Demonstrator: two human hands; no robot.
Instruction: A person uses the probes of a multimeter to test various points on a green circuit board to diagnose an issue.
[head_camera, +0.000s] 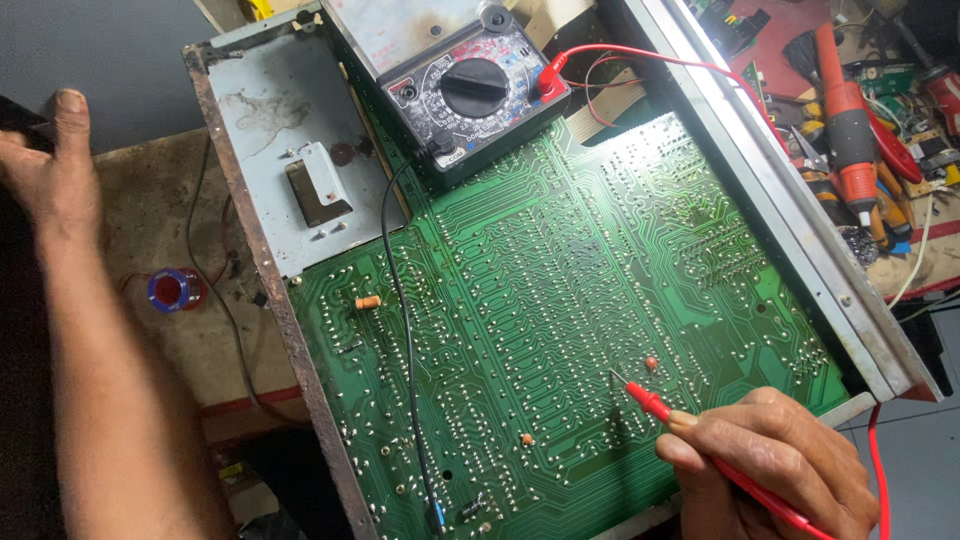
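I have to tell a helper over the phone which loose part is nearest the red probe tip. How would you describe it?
Start at the big green circuit board in the metal chassis. Near its lower right, the right hand holds a red probe. Just above the tip sits a small round reddish-brown bead, unlike the long orange part far left.

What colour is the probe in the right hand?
Red, seen in the head view: the probe is pinched in the right hand.

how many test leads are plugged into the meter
2: a red lead from the meter's right side, its probe in the right hand; a black lead running down across the green board.
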